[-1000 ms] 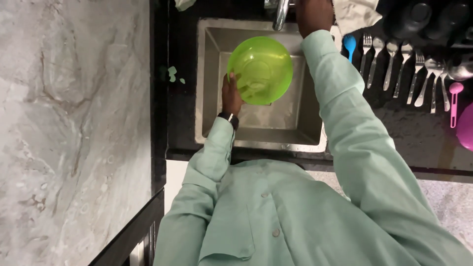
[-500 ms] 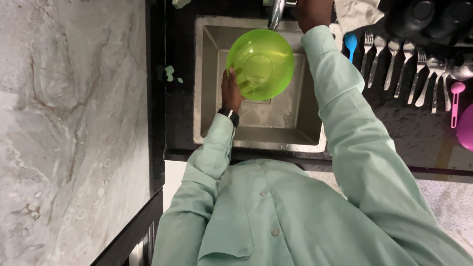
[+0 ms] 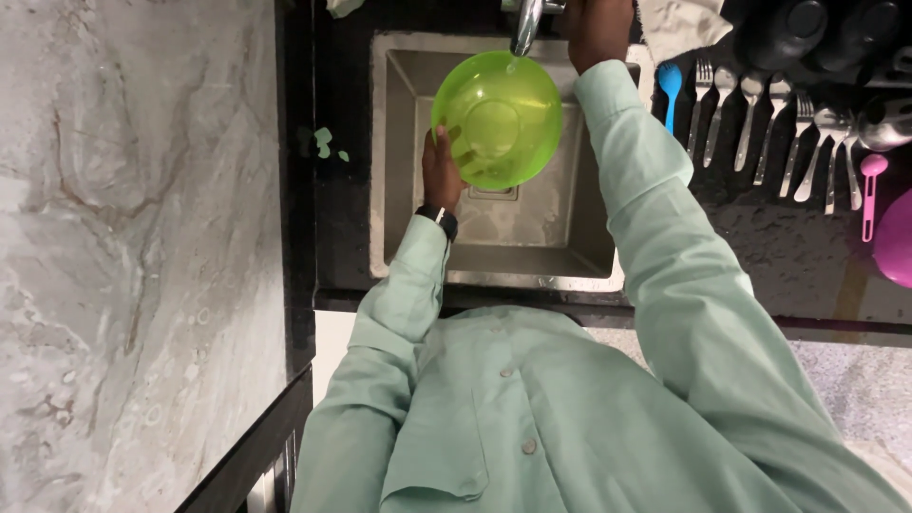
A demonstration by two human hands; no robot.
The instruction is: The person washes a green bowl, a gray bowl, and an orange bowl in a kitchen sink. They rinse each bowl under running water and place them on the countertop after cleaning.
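right now a translucent lime-green plastic bowl (image 3: 498, 119) sits tipped up over a square stainless steel sink (image 3: 404, 190), its open side facing up toward the camera and its upper rim just under the spout of a chrome tap (image 3: 524, 24). held that way, it looks placed to catch whatever comes from the spout; a small glint shows at the rim there, though i cannot tell if water is running.

the left hand (image 3: 441, 169) holds the bowl by its lower left edge, fingers (image 3: 458, 142) spread behind the wall and showing faintly through the plastic, thumb side at the rim. a dark wristband (image 3: 438, 219) sits at the cuff of a pale mint-green shirt sleeve (image 3: 404, 285). the right hand (image 3: 597, 28) reaches past the bowl to the top of the tap, seemingly at its handle; it is cut by the frame edge, so i cannot tell how its fingers are closed.

out to the person's right, on a black stone counter (image 3: 788, 247), metal forks and spoons (image 3: 760, 114) lie in a row to dry, with a blue plastic spoon (image 3: 670, 81) nearest the sink and a pink plastic spoon (image 3: 869, 185) further off. a pink rounded vessel (image 3: 898, 237) shows at the edge. left of the sink, small green scraps (image 3: 325, 142) lie on the counter, beside a grey marbled surface (image 3: 133, 237).
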